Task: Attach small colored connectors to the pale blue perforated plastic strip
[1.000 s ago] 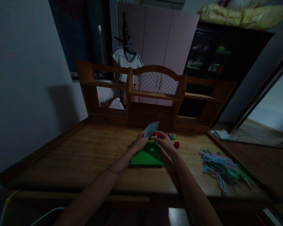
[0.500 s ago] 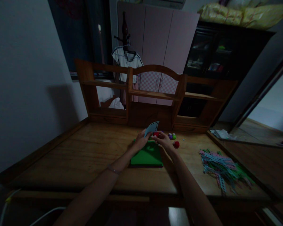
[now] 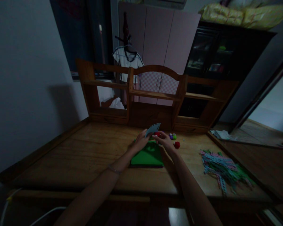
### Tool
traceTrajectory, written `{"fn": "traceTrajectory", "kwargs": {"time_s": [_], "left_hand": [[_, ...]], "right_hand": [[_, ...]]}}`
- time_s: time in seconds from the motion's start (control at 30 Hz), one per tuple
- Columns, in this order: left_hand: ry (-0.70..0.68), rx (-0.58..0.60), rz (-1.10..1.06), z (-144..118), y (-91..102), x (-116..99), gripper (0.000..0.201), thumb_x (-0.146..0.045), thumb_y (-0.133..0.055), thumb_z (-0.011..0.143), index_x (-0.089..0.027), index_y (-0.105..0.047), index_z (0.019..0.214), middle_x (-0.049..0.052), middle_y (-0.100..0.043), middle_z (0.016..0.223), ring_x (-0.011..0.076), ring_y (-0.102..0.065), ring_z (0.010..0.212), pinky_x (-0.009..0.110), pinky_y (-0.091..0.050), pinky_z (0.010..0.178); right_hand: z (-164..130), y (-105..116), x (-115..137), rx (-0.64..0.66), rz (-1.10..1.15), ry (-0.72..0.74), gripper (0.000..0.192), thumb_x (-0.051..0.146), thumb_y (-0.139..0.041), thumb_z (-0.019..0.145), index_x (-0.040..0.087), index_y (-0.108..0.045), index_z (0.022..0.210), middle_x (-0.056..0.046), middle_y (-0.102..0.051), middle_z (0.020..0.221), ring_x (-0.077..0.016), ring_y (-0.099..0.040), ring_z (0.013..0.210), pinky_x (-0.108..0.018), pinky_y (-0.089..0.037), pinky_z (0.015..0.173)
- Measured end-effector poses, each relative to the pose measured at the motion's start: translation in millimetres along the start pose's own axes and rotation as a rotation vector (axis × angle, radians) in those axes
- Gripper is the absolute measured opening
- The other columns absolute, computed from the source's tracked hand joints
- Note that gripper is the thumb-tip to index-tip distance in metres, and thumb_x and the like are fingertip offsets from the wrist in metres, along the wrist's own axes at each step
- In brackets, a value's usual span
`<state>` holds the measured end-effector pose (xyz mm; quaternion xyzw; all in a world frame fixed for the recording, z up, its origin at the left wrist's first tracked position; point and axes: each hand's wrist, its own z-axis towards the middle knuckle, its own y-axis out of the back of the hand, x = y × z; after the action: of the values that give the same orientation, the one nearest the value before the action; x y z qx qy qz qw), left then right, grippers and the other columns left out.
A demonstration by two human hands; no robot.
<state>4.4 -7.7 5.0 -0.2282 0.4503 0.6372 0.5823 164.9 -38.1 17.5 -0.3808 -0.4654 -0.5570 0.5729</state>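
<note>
My left hand (image 3: 141, 141) is closed around the lower end of a pale blue curved piece (image 3: 153, 128) with a row of dark holes along its edge, and holds it tilted up. Right beside it, my right hand (image 3: 165, 141) pinches a small red piece (image 3: 157, 134); its exact kind is too small and dim to tell. Below both hands lies a green rectangular pad (image 3: 147, 157), flat on the desk. Just right of my right hand sit a purple ball (image 3: 171, 136) and a green ball (image 3: 174, 136) with eye-like spots, and a red ball (image 3: 176, 145).
A heap of pink, blue and green perforated strips (image 3: 223, 168) covers the right part of the wooden desk (image 3: 80, 153). Along the desk's back edge stands a wooden shelf unit (image 3: 153, 93). A white cable (image 3: 47, 215) hangs at the lower left.
The pale blue piece has tipped slightly lower and to the right. Both hands keep their holds and have hardly moved.
</note>
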Motion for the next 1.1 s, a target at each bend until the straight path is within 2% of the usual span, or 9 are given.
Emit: {"fn": "traceTrajectory", "kwargs": {"time_s": [0.13,0.37,0.6,0.93,1.1], "left_hand": [[-0.060,-0.008,0.050,-1,-0.2,1,0.036,-0.044,-0.041,0.086,-0.017,-0.061,0.100,0.005,-0.063,0.096,0.0162,-0.057,0.087,0.029,-0.043,0.083],[-0.067,-0.020,0.065,-1,0.1,2,0.035,-0.043,-0.042,0.085,-0.018,-0.061,0.101,0.005,-0.062,0.096,0.0171,-0.056,0.089,0.030,-0.042,0.085],[-0.089,0.008,0.058,1,-1.7,7,0.035,-0.041,-0.041,0.086,-0.017,-0.061,0.103,0.005,-0.062,0.098,0.0168,-0.056,0.089,0.030,-0.042,0.084],[-0.086,0.038,0.035,0,-0.4,1,0.032,-0.036,-0.042,0.085,-0.017,-0.062,0.102,0.006,-0.063,0.101,0.0182,-0.057,0.092,0.031,-0.043,0.086],[-0.104,0.049,0.019,1,-2.0,4,0.031,-0.034,-0.041,0.086,-0.018,-0.062,0.103,0.005,-0.063,0.103,0.0183,-0.057,0.094,0.031,-0.043,0.086]], "right_hand": [[-1,0,2,0.014,0.020,0.005,0.033,0.043,-0.069,0.065,0.021,-0.060,0.089,0.000,-0.059,0.078,-0.0111,-0.050,0.061,-0.024,-0.036,0.055],[-5,-4,6,-0.003,0.012,0.015,0.034,0.044,-0.068,0.066,0.021,-0.060,0.089,-0.001,-0.061,0.082,-0.0126,-0.051,0.065,-0.024,-0.038,0.057],[-3,1,4,-0.007,-0.059,0.015,0.033,0.046,-0.067,0.066,0.020,-0.060,0.086,-0.001,-0.059,0.076,-0.0129,-0.051,0.063,-0.025,-0.039,0.056],[0,1,-1,-0.031,-0.090,0.019,0.035,0.048,-0.068,0.065,0.020,-0.061,0.086,-0.002,-0.061,0.079,-0.0146,-0.054,0.067,-0.026,-0.041,0.058],[1,3,-5,-0.051,-0.110,0.004,0.039,0.053,-0.068,0.063,0.020,-0.061,0.083,-0.001,-0.059,0.071,-0.0142,-0.052,0.061,-0.025,-0.038,0.053]]}}
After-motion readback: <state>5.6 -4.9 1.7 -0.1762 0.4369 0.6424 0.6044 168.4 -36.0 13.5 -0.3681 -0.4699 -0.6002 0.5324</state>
